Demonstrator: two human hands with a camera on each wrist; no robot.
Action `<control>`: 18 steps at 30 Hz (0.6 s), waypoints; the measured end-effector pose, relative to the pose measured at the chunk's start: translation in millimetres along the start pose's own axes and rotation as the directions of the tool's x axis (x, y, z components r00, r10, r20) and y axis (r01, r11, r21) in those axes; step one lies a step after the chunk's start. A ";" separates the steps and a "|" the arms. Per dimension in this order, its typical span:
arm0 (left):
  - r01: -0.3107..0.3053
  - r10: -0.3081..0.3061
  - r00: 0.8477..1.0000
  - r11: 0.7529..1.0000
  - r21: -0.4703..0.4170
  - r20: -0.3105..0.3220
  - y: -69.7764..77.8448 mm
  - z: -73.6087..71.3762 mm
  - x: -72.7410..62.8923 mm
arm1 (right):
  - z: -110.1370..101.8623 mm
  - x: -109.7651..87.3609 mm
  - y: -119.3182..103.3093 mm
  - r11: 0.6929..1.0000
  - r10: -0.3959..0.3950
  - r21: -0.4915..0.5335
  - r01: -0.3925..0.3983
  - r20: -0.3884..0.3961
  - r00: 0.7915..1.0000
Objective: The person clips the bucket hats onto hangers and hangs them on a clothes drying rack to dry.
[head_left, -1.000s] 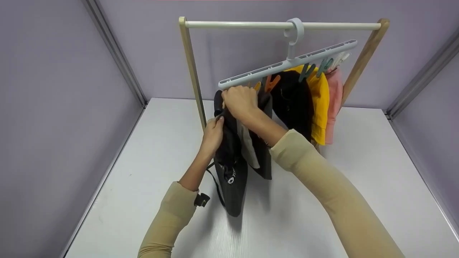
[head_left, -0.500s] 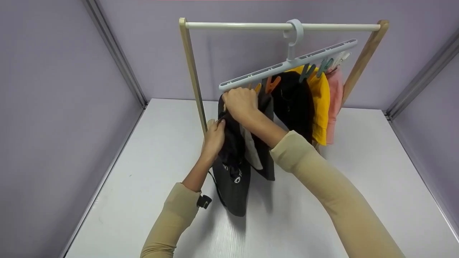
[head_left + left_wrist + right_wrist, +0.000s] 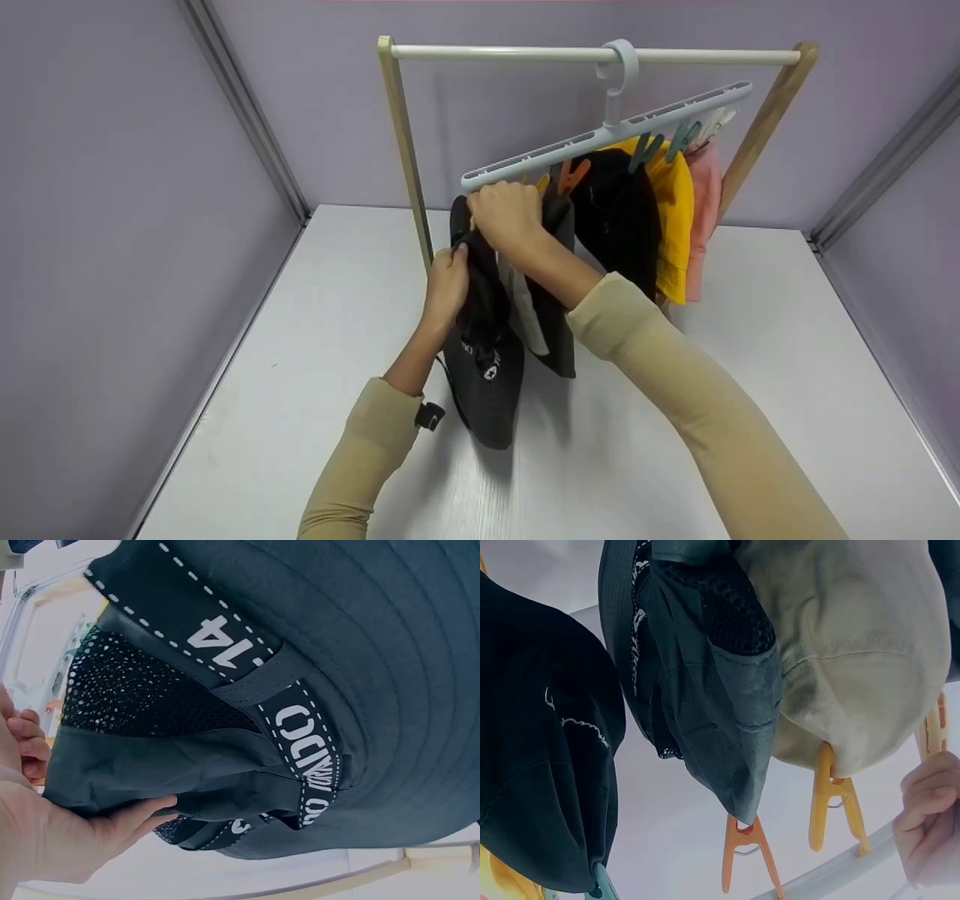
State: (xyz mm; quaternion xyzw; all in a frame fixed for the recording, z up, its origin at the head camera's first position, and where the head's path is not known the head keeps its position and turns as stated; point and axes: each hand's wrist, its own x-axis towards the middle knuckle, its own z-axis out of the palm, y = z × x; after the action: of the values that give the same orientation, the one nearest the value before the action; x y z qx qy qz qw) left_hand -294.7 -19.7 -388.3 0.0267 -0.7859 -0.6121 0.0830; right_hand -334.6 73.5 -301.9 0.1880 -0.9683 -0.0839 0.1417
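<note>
My left hand (image 3: 448,289) pinches the crown edge of a dark grey sun hat (image 3: 491,409) with a wide brim. In the left wrist view, the hat's mesh panels and white-lettered band (image 3: 304,736) show, and my thumb and fingers hold its cloth. At the low left end of the pale blue hanger (image 3: 529,159), my right hand (image 3: 506,214) grips a tan clothes peg (image 3: 932,727). In the head view that hand covers most of the peg. From here I cannot tell whether the peg bites the hat.
A beige cap (image 3: 847,652) hangs by a yellow peg (image 3: 832,799), beside another grey hat (image 3: 720,690) on an orange peg (image 3: 574,178). Farther right hang a black hat (image 3: 619,217), a yellow hat (image 3: 673,225) and a pink hat (image 3: 703,217). The hanger tilts on the rack's white rail (image 3: 495,52).
The sun hat first swings slightly right, then its top shifts back a little left along with my left hand. My right hand stays almost in place at the hanger's end.
</note>
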 end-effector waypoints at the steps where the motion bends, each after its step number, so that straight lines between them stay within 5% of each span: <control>1: -0.002 0.003 1.000 1.000 0.026 -0.014 0.9 0.9 1.0 | -0.2 0.1 -0.1 1.000 0.002 0.001 -0.002 -0.004 1.000; 11: -0.090 0.128 0.985 0.954 0.286 -0.118 10.3 8.4 3.8 | -1.3 2.8 -1.1 1.000 0.001 -0.007 -0.001 0.003 1.000; 14: -0.120 0.177 0.976 0.921 0.371 -0.125 12.5 9.7 6.4 | -1.3 3.3 -1.1 1.000 0.007 -0.011 -0.007 0.005 1.000; 18: -0.190 0.280 0.953 0.848 0.495 -0.113 13.4 9.1 9.4 | 0.0 4.1 -1.2 0.999 0.032 0.007 -0.032 -0.012 0.999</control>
State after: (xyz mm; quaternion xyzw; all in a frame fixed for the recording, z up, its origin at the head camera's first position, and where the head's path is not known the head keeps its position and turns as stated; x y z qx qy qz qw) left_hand -304.7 -9.1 -376.7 0.0050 -0.8989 -0.3792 0.2193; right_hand -337.9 70.8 -301.2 0.1734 -0.9705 -0.0773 0.1484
